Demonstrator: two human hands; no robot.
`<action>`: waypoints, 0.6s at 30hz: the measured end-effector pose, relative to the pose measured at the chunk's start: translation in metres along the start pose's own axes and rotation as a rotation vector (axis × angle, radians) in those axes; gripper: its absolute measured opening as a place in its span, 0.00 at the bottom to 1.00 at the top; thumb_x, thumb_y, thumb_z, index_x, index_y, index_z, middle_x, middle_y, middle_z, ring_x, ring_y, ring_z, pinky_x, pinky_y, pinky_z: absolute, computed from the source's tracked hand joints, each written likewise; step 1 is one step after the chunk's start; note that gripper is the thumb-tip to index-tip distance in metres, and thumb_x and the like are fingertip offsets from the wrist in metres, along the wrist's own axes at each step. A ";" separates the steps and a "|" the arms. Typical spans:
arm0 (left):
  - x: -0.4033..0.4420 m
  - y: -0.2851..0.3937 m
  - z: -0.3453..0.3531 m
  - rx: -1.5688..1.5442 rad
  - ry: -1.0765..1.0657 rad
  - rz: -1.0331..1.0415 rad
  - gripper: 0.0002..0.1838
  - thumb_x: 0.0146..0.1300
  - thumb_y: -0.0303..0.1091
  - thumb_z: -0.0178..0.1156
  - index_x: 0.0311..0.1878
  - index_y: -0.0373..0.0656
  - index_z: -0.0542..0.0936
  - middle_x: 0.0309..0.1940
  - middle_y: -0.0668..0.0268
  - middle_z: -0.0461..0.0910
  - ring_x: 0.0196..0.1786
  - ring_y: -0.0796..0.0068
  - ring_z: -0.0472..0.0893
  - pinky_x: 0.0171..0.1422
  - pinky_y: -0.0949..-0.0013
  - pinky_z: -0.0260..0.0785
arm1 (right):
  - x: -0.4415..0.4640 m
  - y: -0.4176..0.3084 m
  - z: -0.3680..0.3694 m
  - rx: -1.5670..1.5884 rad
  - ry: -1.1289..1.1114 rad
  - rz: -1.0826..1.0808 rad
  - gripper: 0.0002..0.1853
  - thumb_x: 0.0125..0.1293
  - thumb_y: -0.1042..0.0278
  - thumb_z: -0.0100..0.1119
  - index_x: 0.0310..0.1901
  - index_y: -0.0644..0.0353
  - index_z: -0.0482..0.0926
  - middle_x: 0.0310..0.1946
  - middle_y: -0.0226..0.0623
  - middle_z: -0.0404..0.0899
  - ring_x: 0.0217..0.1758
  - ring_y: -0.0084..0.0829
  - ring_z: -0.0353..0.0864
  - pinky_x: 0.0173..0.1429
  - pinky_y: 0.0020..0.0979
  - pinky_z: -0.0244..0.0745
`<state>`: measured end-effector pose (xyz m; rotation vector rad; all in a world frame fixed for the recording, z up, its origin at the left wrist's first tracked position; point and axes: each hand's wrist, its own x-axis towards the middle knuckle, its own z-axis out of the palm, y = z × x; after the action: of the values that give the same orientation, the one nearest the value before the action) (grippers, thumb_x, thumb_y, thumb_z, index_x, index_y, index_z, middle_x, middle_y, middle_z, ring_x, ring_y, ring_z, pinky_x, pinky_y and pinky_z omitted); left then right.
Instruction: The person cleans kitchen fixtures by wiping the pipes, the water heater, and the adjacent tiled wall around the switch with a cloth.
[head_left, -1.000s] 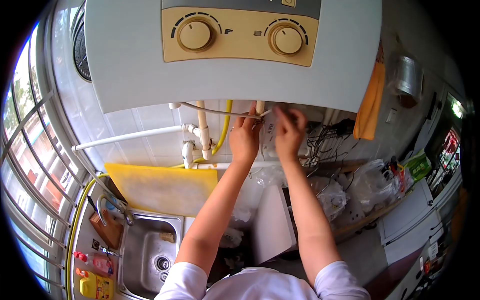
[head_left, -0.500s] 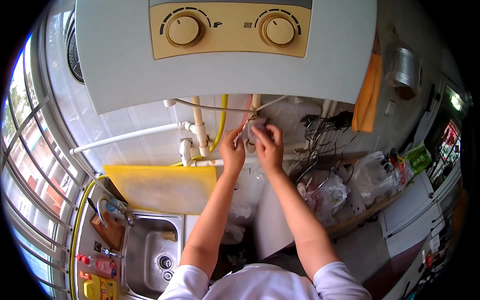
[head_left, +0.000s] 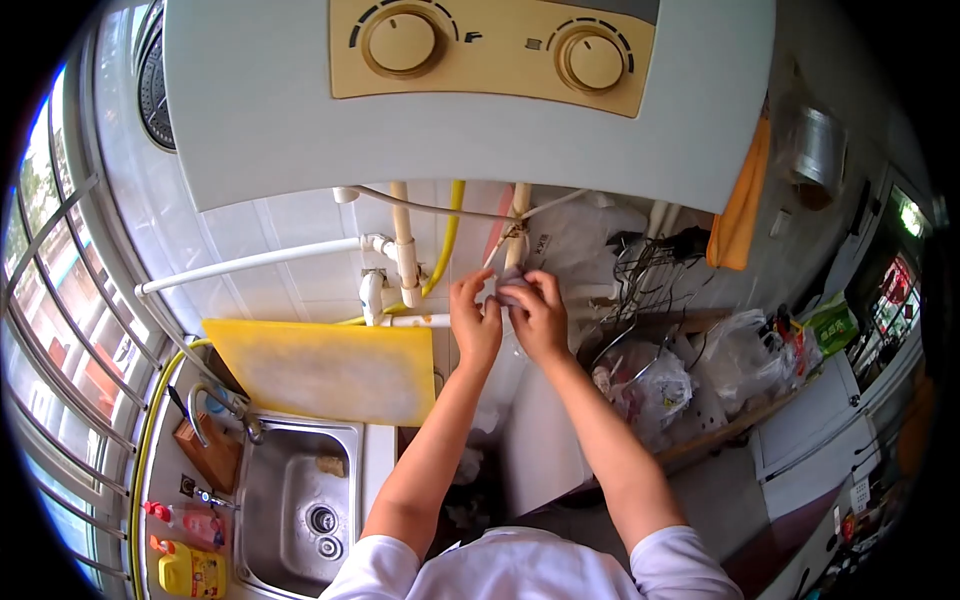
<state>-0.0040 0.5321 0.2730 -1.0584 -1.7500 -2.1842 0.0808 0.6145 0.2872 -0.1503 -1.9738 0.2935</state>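
Both hands are raised in front of the pipes below the white water heater (head_left: 480, 140). My right hand (head_left: 540, 318) has its fingers curled round a small soft greyish-purple thing (head_left: 514, 289), perhaps cloth or film; its exact kind is unclear. Close beside it, my left hand (head_left: 476, 322) is closed in a pinch, with a thin pale strip near its fingertips. What the left fingers hold is too small to name. Just above the hands, a beige vertical pipe (head_left: 518, 205) has cords tied round it.
A yellow board (head_left: 320, 375) leans on the wall behind the steel sink (head_left: 355, 480). To the right are a black wire rack (head_left: 655, 265), plastic bags (head_left: 745, 355) and a hanging orange cloth (head_left: 740, 210). A yellow hose (head_left: 447, 240) runs down the wall.
Both hands have moved down a little, away from the tied cords on the pipe. The greyish-purple thing has come down with my right hand. The view has shifted slightly.
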 end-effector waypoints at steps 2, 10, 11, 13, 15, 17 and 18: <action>-0.006 0.002 -0.001 -0.047 -0.040 -0.012 0.26 0.54 0.16 0.53 0.57 0.48 0.80 0.57 0.62 0.74 0.53 0.68 0.76 0.49 0.69 0.70 | -0.003 0.003 -0.002 0.122 0.144 0.136 0.17 0.56 0.78 0.60 0.47 0.51 0.84 0.47 0.42 0.73 0.51 0.43 0.75 0.51 0.38 0.76; -0.021 -0.011 0.005 -0.016 -0.114 -0.027 0.30 0.55 0.16 0.55 0.64 0.48 0.74 0.59 0.61 0.73 0.54 0.66 0.77 0.46 0.69 0.72 | 0.019 0.010 0.009 0.186 0.247 0.112 0.16 0.63 0.76 0.56 0.53 0.60 0.80 0.52 0.45 0.73 0.53 0.42 0.75 0.55 0.39 0.74; -0.023 -0.013 0.006 -0.018 -0.150 -0.045 0.31 0.56 0.16 0.55 0.65 0.47 0.73 0.59 0.61 0.73 0.55 0.65 0.77 0.44 0.69 0.73 | 0.006 0.016 0.010 0.241 0.145 0.263 0.17 0.62 0.76 0.57 0.53 0.60 0.80 0.52 0.45 0.73 0.52 0.42 0.76 0.55 0.39 0.74; -0.026 -0.011 0.005 -0.068 -0.143 -0.068 0.30 0.57 0.16 0.54 0.65 0.46 0.72 0.59 0.60 0.73 0.55 0.64 0.78 0.43 0.70 0.74 | -0.006 0.017 0.007 0.212 0.040 0.375 0.18 0.61 0.76 0.57 0.54 0.57 0.81 0.52 0.43 0.73 0.48 0.43 0.79 0.54 0.38 0.74; -0.027 -0.011 0.004 -0.112 -0.148 -0.086 0.29 0.57 0.16 0.54 0.65 0.44 0.72 0.59 0.59 0.73 0.54 0.64 0.79 0.41 0.71 0.75 | 0.000 0.001 0.001 0.140 0.135 0.255 0.18 0.60 0.76 0.57 0.53 0.55 0.82 0.52 0.42 0.72 0.48 0.43 0.79 0.54 0.37 0.74; -0.032 -0.016 0.005 -0.125 -0.134 -0.121 0.27 0.59 0.15 0.53 0.64 0.41 0.71 0.59 0.59 0.74 0.53 0.64 0.80 0.42 0.71 0.77 | 0.016 -0.023 -0.009 0.033 0.211 0.118 0.19 0.60 0.77 0.58 0.53 0.50 0.83 0.54 0.41 0.71 0.50 0.43 0.78 0.52 0.38 0.75; -0.034 -0.017 0.006 -0.124 -0.134 -0.129 0.27 0.59 0.15 0.53 0.64 0.41 0.71 0.59 0.59 0.74 0.53 0.64 0.80 0.42 0.71 0.77 | 0.023 -0.025 -0.008 -0.085 0.183 0.023 0.20 0.59 0.77 0.58 0.53 0.49 0.82 0.53 0.43 0.70 0.50 0.45 0.77 0.51 0.40 0.76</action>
<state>0.0147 0.5322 0.2396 -1.1756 -1.8043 -2.3779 0.0797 0.5972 0.3171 -0.2456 -1.8048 0.2037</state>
